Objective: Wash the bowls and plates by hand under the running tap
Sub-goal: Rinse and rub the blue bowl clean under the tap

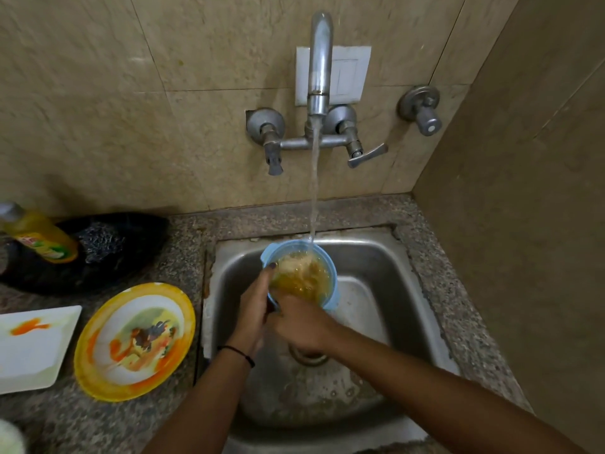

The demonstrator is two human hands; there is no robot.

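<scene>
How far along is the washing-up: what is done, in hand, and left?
Done: nothing looks clean yet. In hand: the left hand holds the bowl under the tap stream, full of murky water; the right hand meets its near rim. Left: the yellow plate and white plate sit on the counter, both smeared with orange.

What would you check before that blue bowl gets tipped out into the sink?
1. Water from the tap lands in the blue bowl: ok.
2. Left hand grips the bowl's rim: ok.
3. Right hand has a firm hold on the bowl: cannot tell, fingers blurred.
4. Water in the bowl is clear: not ok, yellow-brown.
5. Drain is free: cannot tell, partly behind the right hand.
6. Yellow plate and white plate are washed: not ok, orange smears.
</scene>
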